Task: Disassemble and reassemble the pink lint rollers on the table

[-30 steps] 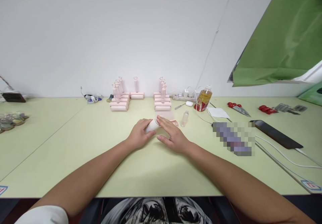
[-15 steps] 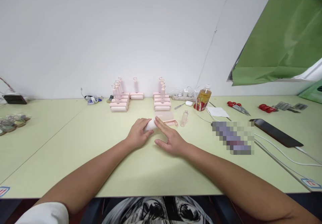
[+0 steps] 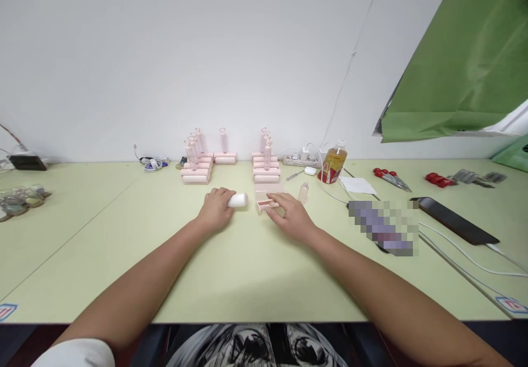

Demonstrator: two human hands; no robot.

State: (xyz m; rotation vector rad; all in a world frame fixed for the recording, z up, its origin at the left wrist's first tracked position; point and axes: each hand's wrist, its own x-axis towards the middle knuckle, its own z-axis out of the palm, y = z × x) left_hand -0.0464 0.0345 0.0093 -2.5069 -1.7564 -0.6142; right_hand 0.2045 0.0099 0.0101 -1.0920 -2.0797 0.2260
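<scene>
My left hand (image 3: pixel 215 211) is wrapped round a white paper roll (image 3: pixel 238 200) that lies on its side on the pale green table (image 3: pixel 231 268), its end pointing right. My right hand (image 3: pixel 291 217) rests just to the right, fingertips pinching a small pink roller frame (image 3: pixel 266 205) on the table. The roll and the frame are apart by a small gap. A clear small bottle (image 3: pixel 303 192) stands just beyond my right hand.
Stacks of pink lint rollers (image 3: pixel 196 170) and a second stack (image 3: pixel 266 169) stand at the back. A drink bottle (image 3: pixel 333 163), power strip (image 3: pixel 301 160), white paper (image 3: pixel 358 185), red-handled tools (image 3: pixel 390 177), a dark phone (image 3: pixel 456 222) with cables lie right. Small round items (image 3: pixel 18 201) sit far left.
My left hand has pulled the white roll to the left, away from the pink frame. My right hand has shifted from the roll onto the pink frame.
</scene>
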